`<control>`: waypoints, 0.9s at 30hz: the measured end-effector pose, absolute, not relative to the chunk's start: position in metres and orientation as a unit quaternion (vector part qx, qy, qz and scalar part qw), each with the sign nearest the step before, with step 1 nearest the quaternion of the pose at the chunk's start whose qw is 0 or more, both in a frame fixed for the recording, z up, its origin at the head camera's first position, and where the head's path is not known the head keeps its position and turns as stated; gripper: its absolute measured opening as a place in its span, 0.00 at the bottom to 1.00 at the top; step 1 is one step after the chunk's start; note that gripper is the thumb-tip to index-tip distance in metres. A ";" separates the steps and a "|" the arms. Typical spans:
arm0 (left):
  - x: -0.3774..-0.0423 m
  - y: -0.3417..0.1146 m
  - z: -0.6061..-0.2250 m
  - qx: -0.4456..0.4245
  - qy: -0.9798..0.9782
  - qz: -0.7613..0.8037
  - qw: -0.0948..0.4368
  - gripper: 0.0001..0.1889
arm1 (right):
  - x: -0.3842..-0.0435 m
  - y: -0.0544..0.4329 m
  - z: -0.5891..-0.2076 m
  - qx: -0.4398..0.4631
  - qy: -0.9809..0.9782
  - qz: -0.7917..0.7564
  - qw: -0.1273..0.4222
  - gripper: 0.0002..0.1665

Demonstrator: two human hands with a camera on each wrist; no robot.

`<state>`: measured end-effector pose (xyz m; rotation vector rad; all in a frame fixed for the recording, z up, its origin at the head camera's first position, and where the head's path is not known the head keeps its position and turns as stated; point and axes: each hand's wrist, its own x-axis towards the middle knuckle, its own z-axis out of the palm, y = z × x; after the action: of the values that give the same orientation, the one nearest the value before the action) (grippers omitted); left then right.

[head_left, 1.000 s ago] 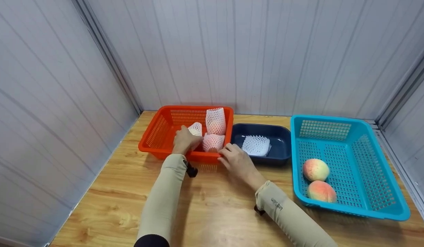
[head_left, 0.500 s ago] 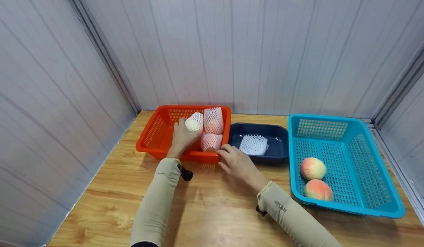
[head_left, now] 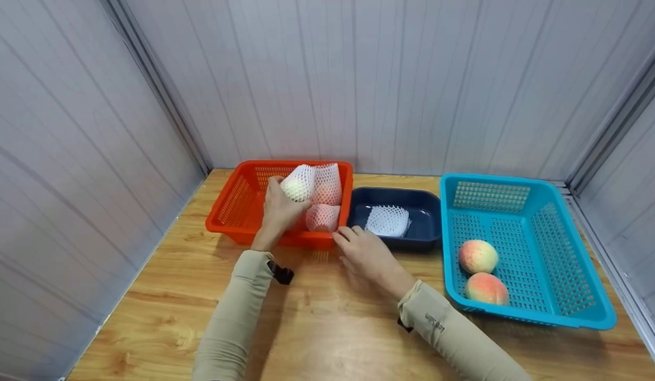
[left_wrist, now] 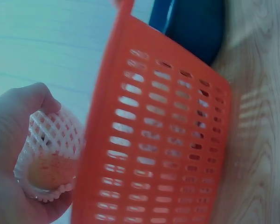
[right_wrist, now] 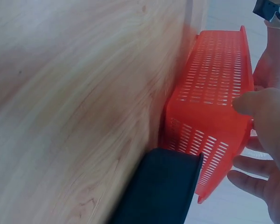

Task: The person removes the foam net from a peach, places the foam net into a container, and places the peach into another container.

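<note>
In the head view my left hand (head_left: 279,209) grips a peach in a white foam net (head_left: 298,185) over the red basket (head_left: 229,231). The left wrist view shows its thumb over the net and bare peach skin (left_wrist: 49,172) at the net's open end. Two more netted peaches, a back one (head_left: 327,186) and a front one (head_left: 323,217), lie along the basket's right side. My right hand (head_left: 369,254) holds the basket's front right corner; in the right wrist view its thumb (right_wrist: 247,102) lies against the front wall.
A dark blue tray (head_left: 430,211) with white foam nets (head_left: 388,220) stands beside the red basket. Farther right, a blue basket (head_left: 586,275) contains two bare peaches, one upper (head_left: 478,256) and one lower (head_left: 487,289). Pale panel walls (head_left: 327,79) rise behind the wooden table (head_left: 316,328).
My left hand has lifted the netted peach up and back from low in the red basket. My right hand stays at the basket's corner. The head view has shifted slightly.
</note>
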<state>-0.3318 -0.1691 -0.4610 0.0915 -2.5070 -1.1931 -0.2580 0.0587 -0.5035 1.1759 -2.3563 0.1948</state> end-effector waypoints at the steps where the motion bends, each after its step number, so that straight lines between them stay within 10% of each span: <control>1: -0.330 -0.168 -0.458 0.025 -0.887 -0.422 0.187 0.45 | -0.257 0.060 -0.502 0.431 -0.866 0.072 0.243 0.30; 27: -0.267 -0.149 -0.447 -0.163 -0.884 -0.373 0.230 0.41 | -0.209 0.143 -0.474 0.494 -0.802 0.163 0.294 0.02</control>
<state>-0.2670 -0.1489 -0.4468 -0.4494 -2.4310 -1.0265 -0.2088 0.1428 -0.4742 1.3144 -2.1348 0.4345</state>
